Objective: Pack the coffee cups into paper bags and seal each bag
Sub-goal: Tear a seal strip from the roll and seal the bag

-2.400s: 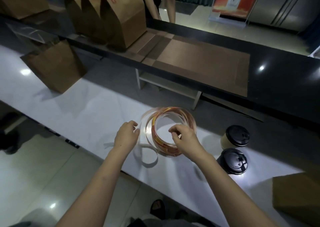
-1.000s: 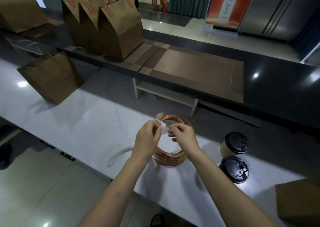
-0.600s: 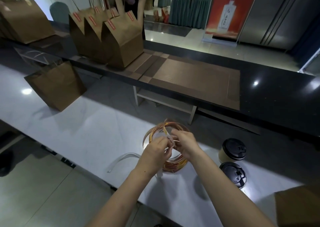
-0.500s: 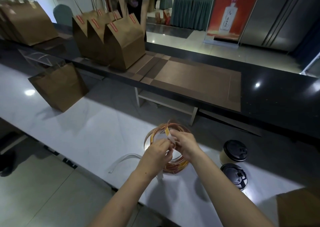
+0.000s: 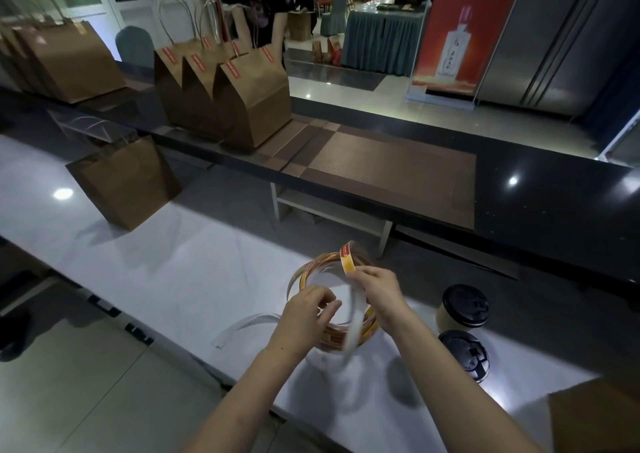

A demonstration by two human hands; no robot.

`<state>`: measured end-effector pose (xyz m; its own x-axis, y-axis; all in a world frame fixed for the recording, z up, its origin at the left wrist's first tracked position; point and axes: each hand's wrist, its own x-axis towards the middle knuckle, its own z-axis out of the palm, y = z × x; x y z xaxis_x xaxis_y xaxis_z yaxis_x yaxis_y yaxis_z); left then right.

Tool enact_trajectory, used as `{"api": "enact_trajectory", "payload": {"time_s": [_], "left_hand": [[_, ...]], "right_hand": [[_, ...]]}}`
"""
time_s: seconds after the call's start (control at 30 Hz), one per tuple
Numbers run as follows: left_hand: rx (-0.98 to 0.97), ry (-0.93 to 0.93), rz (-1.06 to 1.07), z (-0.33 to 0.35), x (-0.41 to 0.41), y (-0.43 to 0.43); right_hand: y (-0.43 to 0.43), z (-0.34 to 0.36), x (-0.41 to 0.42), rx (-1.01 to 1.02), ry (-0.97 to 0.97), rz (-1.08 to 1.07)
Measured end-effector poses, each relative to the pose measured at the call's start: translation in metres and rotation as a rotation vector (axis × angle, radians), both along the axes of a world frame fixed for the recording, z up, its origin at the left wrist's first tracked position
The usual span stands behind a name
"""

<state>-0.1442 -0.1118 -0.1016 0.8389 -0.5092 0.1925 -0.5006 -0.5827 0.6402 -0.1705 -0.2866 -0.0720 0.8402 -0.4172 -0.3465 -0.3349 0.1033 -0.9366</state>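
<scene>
Head view looks down on my two hands over the white counter [image 5: 156, 262]. My right hand [image 5: 375, 290] pinches a red and yellow sticker [image 5: 346, 260] between thumb and forefinger, and the sticker stands up above my knuckles. My left hand [image 5: 308, 309] is curled over the near rim of the sticker roll [image 5: 330, 336], which lies on the counter. I cannot tell whether its fingers pinch the roll, the white backing strip [image 5: 354, 317] or nothing. That strip hangs blurred between my hands and across the roll. A second loose strip [image 5: 242, 326] lies on the counter just left of the roll.

Two cups with black lids stand to my right, the far cup [image 5: 465, 305] just beside the near cup [image 5: 465, 352], both outside any bag. An open bag [image 5: 128, 182] stands on the counter well to the left. Three sealed bags [image 5: 252, 103] with red stickers on their tops stand close together on the dark ledge [image 5: 554, 210], beside a brown mat [image 5: 388, 172]. More bags [image 5: 69, 61] stand further left. Another bag's corner [image 5: 595, 414] shows at the lower right.
</scene>
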Motion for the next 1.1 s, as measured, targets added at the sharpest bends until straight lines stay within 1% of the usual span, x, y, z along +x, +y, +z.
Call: {"api": "enact_trajectory", "payload": {"time_s": [0.1, 0.17, 0.3, 0.5, 0.7, 0.9, 0.97, 1.1], "left_hand": [[-0.117, 0.178, 0.091, 0.005, -0.003, -0.006], [-0.202, 0.287, 0.113, 0.011, -0.008, -0.013], [-0.355, 0.446, 0.097, 0.014, -0.011, -0.027], [-0.505, 0.635, 0.099, 0.017, -0.016, -0.042], [-0.532, 0.694, 0.020, 0.014, -0.025, -0.047], [-0.524, 0.662, -0.046, 0.017, -0.034, -0.050], [-0.492, 0.623, -0.068, 0.015, -0.034, -0.051], [-0.359, 0.536, -0.068, 0.012, -0.034, -0.055]], "right_hand": [[-0.003, 0.007, -0.015, -0.023, -0.035, 0.049], [-0.005, 0.011, -0.025, -0.067, -0.062, 0.089], [-0.006, 0.015, -0.040, -0.072, -0.109, 0.040], [-0.012, 0.010, -0.061, -0.126, -0.167, 0.025], [-0.017, 0.007, -0.079, -0.155, -0.192, 0.008], [-0.018, 0.008, -0.087, -0.234, -0.218, 0.011], [-0.019, 0.007, -0.090, -0.285, -0.223, 0.022], [-0.023, 0.006, -0.096, -0.409, -0.233, 0.054]]}}
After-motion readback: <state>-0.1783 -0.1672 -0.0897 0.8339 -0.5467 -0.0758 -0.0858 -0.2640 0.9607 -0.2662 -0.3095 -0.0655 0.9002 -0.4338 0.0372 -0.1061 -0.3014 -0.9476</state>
